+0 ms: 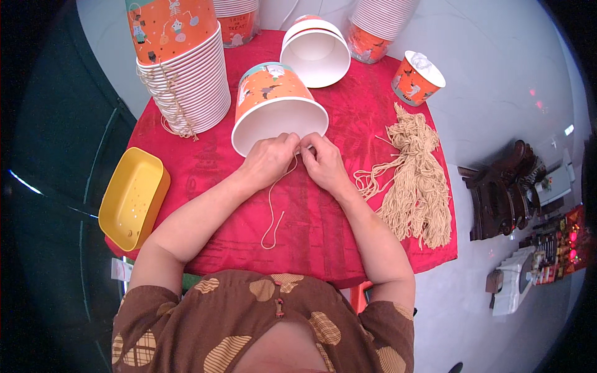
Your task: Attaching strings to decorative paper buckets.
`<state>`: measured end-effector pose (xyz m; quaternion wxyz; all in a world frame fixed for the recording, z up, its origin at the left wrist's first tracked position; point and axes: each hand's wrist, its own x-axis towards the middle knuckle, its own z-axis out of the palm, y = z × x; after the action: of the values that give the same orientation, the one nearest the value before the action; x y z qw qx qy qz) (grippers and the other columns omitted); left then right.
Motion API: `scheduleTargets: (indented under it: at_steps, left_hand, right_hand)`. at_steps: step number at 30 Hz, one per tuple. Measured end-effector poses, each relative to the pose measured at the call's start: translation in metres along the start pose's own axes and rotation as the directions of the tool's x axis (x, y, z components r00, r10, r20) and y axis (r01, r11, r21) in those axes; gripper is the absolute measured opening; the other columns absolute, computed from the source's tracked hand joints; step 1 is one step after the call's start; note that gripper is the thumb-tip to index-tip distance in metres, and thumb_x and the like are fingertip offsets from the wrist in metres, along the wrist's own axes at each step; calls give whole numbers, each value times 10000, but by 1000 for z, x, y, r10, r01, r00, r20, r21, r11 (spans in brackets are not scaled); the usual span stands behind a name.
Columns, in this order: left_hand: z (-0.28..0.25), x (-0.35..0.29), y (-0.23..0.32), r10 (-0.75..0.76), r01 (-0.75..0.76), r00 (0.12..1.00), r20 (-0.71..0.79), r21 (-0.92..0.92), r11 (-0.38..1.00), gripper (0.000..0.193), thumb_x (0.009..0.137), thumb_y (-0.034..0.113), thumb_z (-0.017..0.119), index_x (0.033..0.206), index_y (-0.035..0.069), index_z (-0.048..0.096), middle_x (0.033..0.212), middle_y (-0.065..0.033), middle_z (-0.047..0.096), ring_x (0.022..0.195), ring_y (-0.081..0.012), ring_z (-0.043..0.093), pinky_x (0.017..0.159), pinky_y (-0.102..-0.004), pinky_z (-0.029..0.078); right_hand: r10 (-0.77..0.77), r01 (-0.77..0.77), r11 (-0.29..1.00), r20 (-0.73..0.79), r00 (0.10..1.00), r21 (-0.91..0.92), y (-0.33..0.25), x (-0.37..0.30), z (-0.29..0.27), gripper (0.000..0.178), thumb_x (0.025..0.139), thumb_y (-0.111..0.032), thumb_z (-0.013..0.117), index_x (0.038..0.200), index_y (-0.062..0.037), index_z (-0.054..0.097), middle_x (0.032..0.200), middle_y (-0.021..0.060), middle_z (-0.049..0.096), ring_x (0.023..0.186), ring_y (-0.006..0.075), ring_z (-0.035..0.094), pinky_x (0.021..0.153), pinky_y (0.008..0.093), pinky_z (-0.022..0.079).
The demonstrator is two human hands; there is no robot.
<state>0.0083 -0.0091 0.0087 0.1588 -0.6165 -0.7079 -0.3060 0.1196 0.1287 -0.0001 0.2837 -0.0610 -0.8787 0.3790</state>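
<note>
An orange paper bucket with printed figures lies on its side, its white mouth turned toward me. At its near rim my left hand and my right hand meet, fingertips pinched together. A beige cord hangs from between the fingers, its loose end curling on the red cloth. Where the cord meets the rim is hidden by my fingers. Right of my right forearm lies a thick bundle of the same beige cords, a few strands straying toward my arm.
A red-clothed table bears it all. At the left stand a tall stack of nested buckets with cord loops and a yellow bin. Farther back are white-mouthed buckets, wrapped stacks and a small orange bucket holding white stuff.
</note>
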Motion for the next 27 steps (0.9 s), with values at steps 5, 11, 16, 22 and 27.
scheduleTargets:
  at_steps: [5,11,16,22,27]
  left_hand:
    - [2,0,-1,11,-11,1000,-26,-9,1000,148,852,70,617,894,15,485,755,-176,616,626,-354,637,518,-434,504]
    - [2,0,-1,15,-16,999,-35,-2,1000,151,845,57,621,906,18,488,762,-173,623,630,-350,641,509,-427,503]
    - [0,-1,0,-62,59,997,-36,-87,995,106,831,55,596,888,17,516,766,-181,620,655,-370,639,553,-454,504]
    - [-6,1,0,-167,159,986,-10,-256,953,47,850,56,574,865,17,552,776,-190,641,720,-400,631,626,-482,494]
    - [-5,0,-3,-240,232,971,2,-265,936,39,846,45,575,864,10,568,757,-199,641,716,-394,641,628,-465,501]
  right_hand:
    - [-64,66,998,-85,994,18,-2,1,3,172,848,3,578,1019,9,601,940,193,633,846,318,648,729,369,511]
    - [-109,108,994,-19,994,-10,4,0,-1,197,842,7,581,1036,7,612,945,195,636,856,312,651,738,362,513]
    - [-72,72,997,-11,997,13,4,0,-2,124,842,-5,594,962,15,614,878,172,631,793,277,642,698,350,504]
    - [-66,66,998,-11,998,11,2,-1,-3,68,838,-29,619,895,7,608,809,145,618,721,249,617,648,347,484]
    - [-160,161,987,41,986,-13,2,-2,-6,76,813,-21,644,856,6,588,783,138,593,710,266,602,639,357,479]
